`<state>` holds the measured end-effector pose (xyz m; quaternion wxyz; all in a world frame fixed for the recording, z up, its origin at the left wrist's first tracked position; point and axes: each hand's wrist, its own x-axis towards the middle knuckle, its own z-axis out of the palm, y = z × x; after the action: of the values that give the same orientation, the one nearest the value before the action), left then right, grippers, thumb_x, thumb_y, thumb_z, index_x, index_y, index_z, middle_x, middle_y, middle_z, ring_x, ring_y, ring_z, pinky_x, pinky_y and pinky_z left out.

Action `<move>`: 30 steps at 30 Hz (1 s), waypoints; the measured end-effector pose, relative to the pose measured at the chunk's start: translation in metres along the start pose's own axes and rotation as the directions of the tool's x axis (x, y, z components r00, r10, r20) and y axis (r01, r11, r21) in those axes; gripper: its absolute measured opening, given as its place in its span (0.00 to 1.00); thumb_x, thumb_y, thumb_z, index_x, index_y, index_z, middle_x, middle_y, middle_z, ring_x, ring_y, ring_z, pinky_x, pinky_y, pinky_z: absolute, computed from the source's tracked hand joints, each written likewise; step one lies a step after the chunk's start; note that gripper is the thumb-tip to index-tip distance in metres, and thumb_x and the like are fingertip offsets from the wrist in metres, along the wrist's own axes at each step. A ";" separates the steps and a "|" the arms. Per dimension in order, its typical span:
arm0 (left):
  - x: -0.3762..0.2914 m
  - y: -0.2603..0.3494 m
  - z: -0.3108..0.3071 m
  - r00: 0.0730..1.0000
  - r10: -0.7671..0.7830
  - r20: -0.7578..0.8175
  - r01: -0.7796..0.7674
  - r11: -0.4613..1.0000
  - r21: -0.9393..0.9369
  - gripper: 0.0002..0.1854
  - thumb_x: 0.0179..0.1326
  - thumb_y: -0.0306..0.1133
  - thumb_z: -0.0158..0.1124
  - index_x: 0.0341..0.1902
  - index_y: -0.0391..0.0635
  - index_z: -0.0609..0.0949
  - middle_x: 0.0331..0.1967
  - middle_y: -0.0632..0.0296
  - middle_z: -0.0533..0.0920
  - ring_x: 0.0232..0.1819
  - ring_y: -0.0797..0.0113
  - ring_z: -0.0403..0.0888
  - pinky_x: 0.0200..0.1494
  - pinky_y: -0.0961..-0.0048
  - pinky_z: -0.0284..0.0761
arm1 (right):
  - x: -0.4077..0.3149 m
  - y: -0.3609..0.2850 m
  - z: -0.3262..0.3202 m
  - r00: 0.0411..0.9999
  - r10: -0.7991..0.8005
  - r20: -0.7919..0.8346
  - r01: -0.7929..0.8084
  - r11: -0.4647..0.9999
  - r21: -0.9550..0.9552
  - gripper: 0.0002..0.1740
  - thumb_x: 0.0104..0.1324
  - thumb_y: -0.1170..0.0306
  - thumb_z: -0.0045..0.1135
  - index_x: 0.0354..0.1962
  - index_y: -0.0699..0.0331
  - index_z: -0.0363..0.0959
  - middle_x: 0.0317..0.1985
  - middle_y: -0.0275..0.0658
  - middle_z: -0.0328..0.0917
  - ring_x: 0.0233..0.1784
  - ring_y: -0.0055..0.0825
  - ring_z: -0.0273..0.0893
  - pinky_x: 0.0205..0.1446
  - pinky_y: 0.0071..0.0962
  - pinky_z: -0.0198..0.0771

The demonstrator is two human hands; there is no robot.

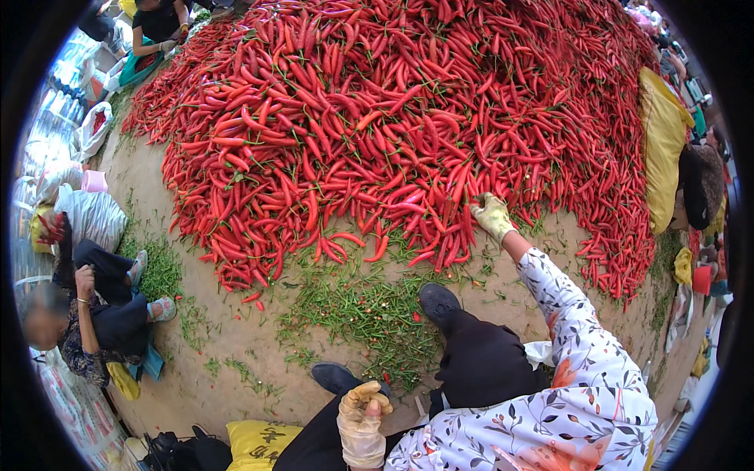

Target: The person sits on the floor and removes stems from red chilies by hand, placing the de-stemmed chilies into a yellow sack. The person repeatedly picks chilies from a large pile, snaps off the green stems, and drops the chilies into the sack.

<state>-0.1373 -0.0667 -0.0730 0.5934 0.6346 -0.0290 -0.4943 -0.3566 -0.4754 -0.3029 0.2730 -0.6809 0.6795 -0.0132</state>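
A huge heap of red chili peppers (365, 118) with green stems covers the ground before me. My right hand (493, 215), in a pale, yellow-stained glove, reaches out to the heap's near edge, its fingers bent beside the peppers; whether it grips one I cannot tell. Low in the picture, near my lap, my left hand (364, 419) wears a thin light glove with a bare thumb tip showing. Its fingers are curled, and what may lie inside them is hidden. Loose green pepper stems (359, 315) are scattered on the ground between the heap and my dark shoes.
A person (88, 318) sits at the left beside a white sack (94, 215); another person (156, 29) works at the upper left. A full yellow sack (660, 153) leans at the heap's right side. A yellow bag (262, 443) lies by my leg.
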 end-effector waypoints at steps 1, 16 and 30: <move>0.001 -0.002 -0.001 1.000 0.006 0.008 -0.006 1.000 0.008 0.19 0.60 0.36 0.68 0.50 0.38 0.77 0.29 0.61 0.80 0.28 0.72 0.76 0.34 0.78 0.71 | 0.004 -0.012 0.004 0.991 0.011 -0.134 -0.023 0.995 -0.093 0.36 0.55 0.47 0.63 0.49 0.69 0.71 0.50 0.56 0.76 0.54 0.45 0.76 0.57 0.39 0.71; 0.008 -0.007 -0.007 0.998 -0.045 0.033 0.044 0.999 0.017 0.19 0.60 0.36 0.68 0.50 0.37 0.77 0.29 0.61 0.81 0.29 0.73 0.77 0.35 0.78 0.73 | 0.066 -0.023 0.056 0.928 0.372 0.027 -0.209 0.457 0.864 0.50 0.46 0.75 0.71 0.65 0.69 0.52 0.50 0.46 0.75 0.43 0.33 0.78 0.43 0.33 0.75; -0.013 -0.004 -0.006 0.984 0.162 0.075 -0.161 0.987 -0.019 0.14 0.64 0.33 0.64 0.48 0.39 0.78 0.29 0.63 0.81 0.27 0.74 0.77 0.33 0.79 0.75 | 0.018 -0.083 -0.140 0.872 -0.329 -0.362 0.471 0.372 0.800 0.38 0.48 0.79 0.68 0.59 0.58 0.67 0.41 0.29 0.78 0.42 0.19 0.75 0.49 0.23 0.72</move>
<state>-0.1423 -0.0533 -0.0693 0.6338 0.6072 -0.0998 -0.4686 -0.3334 -0.5478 -0.1580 0.5181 -0.5876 0.4082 -0.4686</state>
